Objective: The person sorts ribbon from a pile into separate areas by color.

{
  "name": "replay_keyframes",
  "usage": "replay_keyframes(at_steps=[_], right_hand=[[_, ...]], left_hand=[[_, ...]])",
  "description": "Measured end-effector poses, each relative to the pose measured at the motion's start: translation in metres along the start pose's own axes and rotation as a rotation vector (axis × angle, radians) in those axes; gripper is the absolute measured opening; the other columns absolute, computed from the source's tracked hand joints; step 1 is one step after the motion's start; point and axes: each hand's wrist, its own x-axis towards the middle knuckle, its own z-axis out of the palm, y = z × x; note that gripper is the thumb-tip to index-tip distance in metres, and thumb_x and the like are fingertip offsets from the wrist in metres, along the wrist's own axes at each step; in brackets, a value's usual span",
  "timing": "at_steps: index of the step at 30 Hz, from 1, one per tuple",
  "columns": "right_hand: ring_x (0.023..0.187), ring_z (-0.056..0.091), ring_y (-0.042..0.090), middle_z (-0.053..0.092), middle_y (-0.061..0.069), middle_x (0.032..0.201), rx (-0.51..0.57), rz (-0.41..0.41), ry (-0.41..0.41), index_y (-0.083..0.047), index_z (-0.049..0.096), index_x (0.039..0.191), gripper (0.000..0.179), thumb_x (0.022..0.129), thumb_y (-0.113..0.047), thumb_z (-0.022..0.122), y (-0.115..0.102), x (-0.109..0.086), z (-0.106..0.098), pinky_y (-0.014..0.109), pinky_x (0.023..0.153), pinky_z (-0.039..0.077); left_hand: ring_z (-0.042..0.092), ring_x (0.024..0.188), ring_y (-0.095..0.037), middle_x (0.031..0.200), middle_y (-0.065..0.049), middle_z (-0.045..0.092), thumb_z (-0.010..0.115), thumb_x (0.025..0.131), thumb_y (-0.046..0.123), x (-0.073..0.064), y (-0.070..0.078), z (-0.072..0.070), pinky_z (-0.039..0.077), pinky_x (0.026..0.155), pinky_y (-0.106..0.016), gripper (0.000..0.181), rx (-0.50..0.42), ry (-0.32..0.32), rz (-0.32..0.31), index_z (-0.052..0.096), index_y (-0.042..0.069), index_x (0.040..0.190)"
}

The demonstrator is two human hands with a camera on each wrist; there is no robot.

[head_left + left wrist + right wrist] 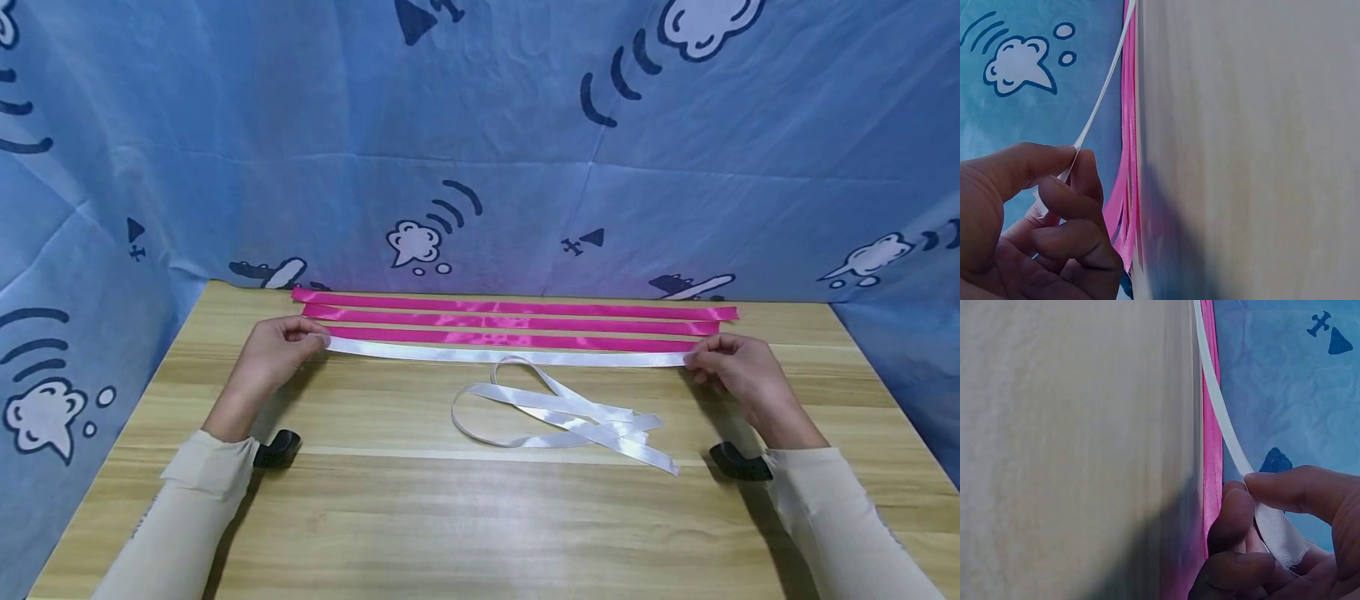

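Note:
A white satin ribbon [480, 355] stretches left to right between both hands, sagging slightly, just in front of three pink ribbons. My left hand [281, 350] pinches its left end between thumb and forefinger; in the left wrist view a short tail of white ribbon [1041, 203] shows behind the fingers. At the other end, my right hand [738, 375] pinches the ribbon, and its frayed tip [1285, 540] lies against the fingers in the right wrist view. The pink ribbons [510, 323] lie side by side along the table's far edge.
Several overlapping lengths of loose white ribbon [570, 417] lie looped on the wooden table [450, 525], nearer than the held one. A blue printed cloth [480, 108] hangs behind and at the sides. Black wrist-worn pieces [279, 450] sit at both cuffs.

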Motion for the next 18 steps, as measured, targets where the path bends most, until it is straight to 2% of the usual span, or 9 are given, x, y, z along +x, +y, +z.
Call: replay_keyframes(at_steps=[9,18], right_hand=[[0.070,0.061,0.007,0.066,-0.012,0.074,-0.022,0.045,-0.022,-0.011,0.067,0.098,0.009,0.102,-0.019,0.066,0.0052,-0.0010,-0.0012,0.027,0.059,0.050],[0.069,0.061,0.008,0.065,-0.010,0.076,-0.050,0.067,-0.014,-0.004,0.063,0.105,0.016,0.103,-0.020,0.065,0.0042,-0.0012,-0.0019,0.029,0.059,0.050]], left_hand=[[0.049,0.075,-0.009,0.084,0.003,0.063,0.066,0.100,0.016,0.0024,-0.0008,0.0030,0.044,0.064,-0.024,0.023,0.044,-0.015,-0.018,0.071,-0.003,0.113],[0.053,0.082,-0.013,0.095,-0.003,0.067,0.065,0.102,0.016,0.0038,-0.0015,0.0017,0.048,0.069,-0.023,0.024,0.044,-0.046,-0.066,0.070,-0.002,0.116]])
